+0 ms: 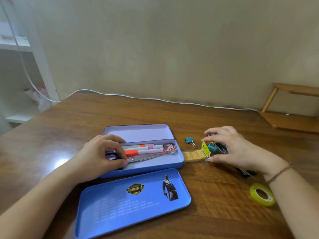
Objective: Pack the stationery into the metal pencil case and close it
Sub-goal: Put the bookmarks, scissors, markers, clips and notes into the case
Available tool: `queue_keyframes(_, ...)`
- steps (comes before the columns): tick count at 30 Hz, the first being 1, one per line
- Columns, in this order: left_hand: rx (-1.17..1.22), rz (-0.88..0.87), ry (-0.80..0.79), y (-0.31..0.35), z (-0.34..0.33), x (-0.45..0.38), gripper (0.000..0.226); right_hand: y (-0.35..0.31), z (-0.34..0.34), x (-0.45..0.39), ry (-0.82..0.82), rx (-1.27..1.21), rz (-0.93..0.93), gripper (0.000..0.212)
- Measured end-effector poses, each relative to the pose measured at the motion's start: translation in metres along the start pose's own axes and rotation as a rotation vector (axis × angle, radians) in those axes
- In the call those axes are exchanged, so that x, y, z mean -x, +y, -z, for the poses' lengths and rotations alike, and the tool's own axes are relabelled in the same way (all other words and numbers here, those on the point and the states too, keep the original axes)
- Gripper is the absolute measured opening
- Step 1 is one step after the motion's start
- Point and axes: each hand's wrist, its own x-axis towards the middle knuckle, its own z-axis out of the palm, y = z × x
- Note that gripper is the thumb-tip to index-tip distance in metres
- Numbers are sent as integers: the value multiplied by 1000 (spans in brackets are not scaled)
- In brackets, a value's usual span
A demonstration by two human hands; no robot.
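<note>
The blue case (148, 165) lies open on the table (86, 118), its lid (131, 202) lying loose in front of it, nearer the person, and a lilac tray (138, 131) propped along its far side. Markers (145, 149) and scissors (138, 159) are already inside. The left hand (101, 156) rests over the case's left end, fingers curled about the dark scissor handles — thumb at the near rim.

The right hand (227, 149) is cupped over a small clear box of clips (213, 149) to the right of the case, fingers arched on the far side and thumb on the near side, closing on the box; whether it is lifted yet or only gripped cannot be told. A yellow ruler (194, 156) runs from the case's right end to under that box.

The step in hand looks to be bringing the clip box into the case. To do it well, the person should pinch the box by its two long sides (the end flap looks ajar, so keeping it level would stop clips spilling) and set it in the free space near the right end, clear of the scissor blades. The left hand should steady the case — the metal may slide on the polished wood.

A loose clip (190, 141), the tape (262, 194) and a dark item under the right wrist remain outside.
</note>
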Motion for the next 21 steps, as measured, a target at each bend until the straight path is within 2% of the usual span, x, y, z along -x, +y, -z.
queue_keyframes(3, 35, -17, -20, -1, 0, 1, 24, -2, -9, -5, -23, 44, 67, 33)
queue_keyframes(6, 68, -31, -35, 0, 0, 1, 13, 0, -13, -7, -51, 69, 80, 29)
queue_keyframes(9, 90, -66, -28, -1, 3, 2, 29, -1, -7, -2, -43, 24, 83, 19)
queue_keyframes(11, 76, -98, -36, -3, 3, 2, 37, -1, -4, -1, 73, 7, 30, 28)
queue_keyframes(13, 49, -116, -40, -4, 3, 3, 41, 3, -6, -3, 186, 105, -32, 36)
queue_keyframes(17, 44, -101, -40, -6, 1, 4, 45, 10, -11, -6, 90, 217, -60, 41)
queue_keyframes(21, 48, -89, -35, -8, 1, 5, 43, 9, -11, -6, 186, 274, -14, 33)
